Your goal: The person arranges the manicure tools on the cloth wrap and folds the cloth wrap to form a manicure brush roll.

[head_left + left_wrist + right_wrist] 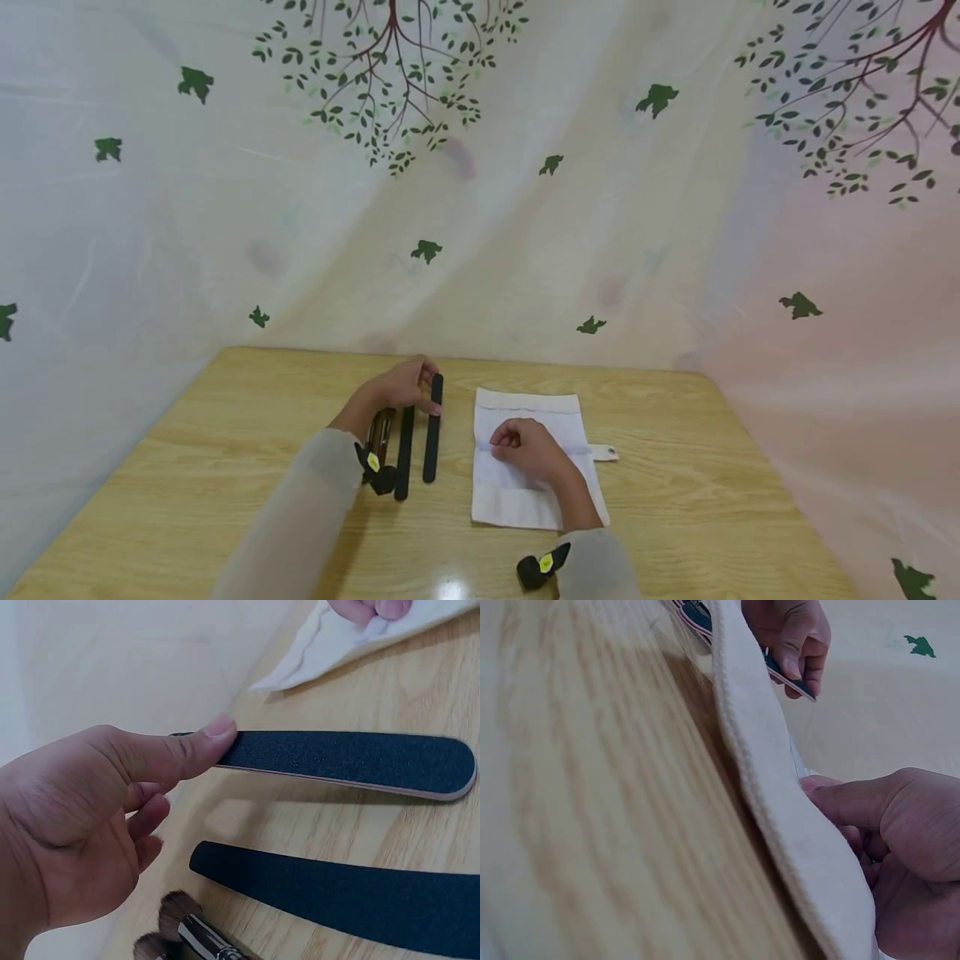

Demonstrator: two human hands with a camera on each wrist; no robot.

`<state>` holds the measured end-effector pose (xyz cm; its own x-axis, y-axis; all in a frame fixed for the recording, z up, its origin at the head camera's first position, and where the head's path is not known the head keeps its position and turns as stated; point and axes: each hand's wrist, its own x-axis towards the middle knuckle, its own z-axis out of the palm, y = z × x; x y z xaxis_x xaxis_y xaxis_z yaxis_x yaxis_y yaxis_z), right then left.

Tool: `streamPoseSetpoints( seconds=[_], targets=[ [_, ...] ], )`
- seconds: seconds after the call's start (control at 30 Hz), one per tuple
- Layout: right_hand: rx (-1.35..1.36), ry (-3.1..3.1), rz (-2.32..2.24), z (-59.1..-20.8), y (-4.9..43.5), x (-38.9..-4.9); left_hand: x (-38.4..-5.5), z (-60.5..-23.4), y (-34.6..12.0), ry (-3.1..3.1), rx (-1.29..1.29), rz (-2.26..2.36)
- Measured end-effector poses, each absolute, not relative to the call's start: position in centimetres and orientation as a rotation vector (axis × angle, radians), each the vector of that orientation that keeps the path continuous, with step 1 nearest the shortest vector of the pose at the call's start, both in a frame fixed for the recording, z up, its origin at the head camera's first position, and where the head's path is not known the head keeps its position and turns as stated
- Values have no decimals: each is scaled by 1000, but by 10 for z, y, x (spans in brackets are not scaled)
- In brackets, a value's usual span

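Observation:
My left hand (405, 385) pinches a black nail file (352, 761) between thumb and fingers near its far end, and the file is tilted off the table. Beside it, a second black nail file (405, 454) lies on the wood. Makeup brushes (199, 930) with dark bristles lie just left of that file, partly hidden by the left wrist. To the right, a white cloth pouch (517, 506) is spread flat with its snap tab (603, 452) sticking out. Over its middle, my right hand (528, 450) has curled fingers and pinches the cloth near a crease; its fingertips are partly hidden.
The light wooden table (675, 500) extends around both hands. A pale curtain (480, 275) printed with leaves and branches hangs behind its far edge. Black wrist cameras (534, 572) are strapped over both sleeves.

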<state>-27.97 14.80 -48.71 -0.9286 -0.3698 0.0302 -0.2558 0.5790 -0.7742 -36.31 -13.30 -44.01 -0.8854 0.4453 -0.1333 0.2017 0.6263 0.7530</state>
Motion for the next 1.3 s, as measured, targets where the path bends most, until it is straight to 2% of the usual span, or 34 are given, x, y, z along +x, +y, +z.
streamPoseSetpoints(
  seconds=[0.63, 1.0, 1.3],
  targets=[
    [-535, 2692, -1224, -487, 147, -279, -354, -445, -127, 2167, 397, 1836],
    [-575, 2674, -1223, -490, 146, -281, -355, -441, -88, 1870, 147, 2392],
    [-593, 2671, -1243, -486, 145, -280, -365, -454, -63, 1893, 59, 2551]
  ],
)
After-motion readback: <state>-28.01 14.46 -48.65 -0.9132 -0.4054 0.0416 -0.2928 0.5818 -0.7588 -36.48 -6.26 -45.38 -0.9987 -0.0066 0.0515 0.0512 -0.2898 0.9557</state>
